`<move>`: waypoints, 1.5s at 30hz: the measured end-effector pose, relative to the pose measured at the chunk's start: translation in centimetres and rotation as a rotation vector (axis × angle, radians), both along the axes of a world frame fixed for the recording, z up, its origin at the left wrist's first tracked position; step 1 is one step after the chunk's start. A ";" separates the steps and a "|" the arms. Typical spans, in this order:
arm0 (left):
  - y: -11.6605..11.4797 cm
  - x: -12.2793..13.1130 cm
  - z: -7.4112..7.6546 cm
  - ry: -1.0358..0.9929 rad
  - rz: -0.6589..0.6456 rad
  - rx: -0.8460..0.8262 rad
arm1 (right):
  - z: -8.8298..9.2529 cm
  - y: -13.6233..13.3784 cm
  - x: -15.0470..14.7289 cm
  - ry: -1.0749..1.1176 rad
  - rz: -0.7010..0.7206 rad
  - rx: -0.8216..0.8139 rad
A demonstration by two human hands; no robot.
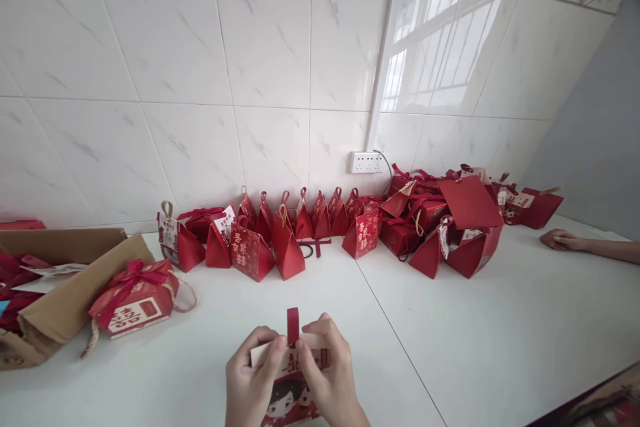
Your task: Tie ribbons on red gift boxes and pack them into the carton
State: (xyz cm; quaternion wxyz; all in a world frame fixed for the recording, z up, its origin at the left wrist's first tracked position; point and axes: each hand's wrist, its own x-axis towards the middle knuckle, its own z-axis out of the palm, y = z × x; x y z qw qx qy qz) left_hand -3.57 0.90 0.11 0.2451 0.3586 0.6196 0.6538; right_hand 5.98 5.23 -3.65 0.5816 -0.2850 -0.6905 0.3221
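Near the front edge of the view, both my hands grip the top of a red and white paper gift box (293, 392) printed with cartoon figures and characters. My left hand (255, 370) pinches its upper edge on the left, thumb toward me. On the other side my right hand (327, 367) pinches the same edge, the two thumbs almost meeting. Between them a red ribbon loop (293, 325) stands upright out of the top. The lower part of the box is partly covered by my hands and cut off by the frame.
Against the tiled wall stands a row of red triangular gift boxes (289, 250). A heap of red boxes (425, 210) lies to the right. At left are a cardboard carton (65, 307) and a rope-handled red box (143, 297). Another person's hand (563, 240) rests at far right.
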 end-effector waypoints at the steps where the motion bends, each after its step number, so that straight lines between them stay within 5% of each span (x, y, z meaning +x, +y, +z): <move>1: 0.0 0.0 0.0 -0.003 0.002 0.000 | 0.0 0.0 0.0 0.000 0.000 0.000; 23: -0.1 -0.5 -0.3 0.053 -0.006 -0.003 | 0.6 -0.1 0.0 -0.014 -0.033 0.008; 25: -0.1 -1.0 -0.1 0.069 -0.078 -0.005 | 0.6 -0.2 0.1 -0.009 -0.031 -0.005; 30: 0.2 -3.0 1.9 0.181 -0.497 -0.050 | 0.8 -0.1 0.4 -0.053 0.041 -0.070; 33: 0.7 -3.4 3.0 0.281 -0.610 -0.101 | 1.1 0.0 0.7 -0.074 0.080 -0.103; 38: 1.6 -3.1 3.1 0.511 -0.477 0.004 | 1.2 0.4 0.7 -0.068 0.101 -0.119; 45: 1.6 -2.6 2.3 0.460 -0.396 0.058 | 0.6 0.6 0.3 -0.050 0.107 -0.162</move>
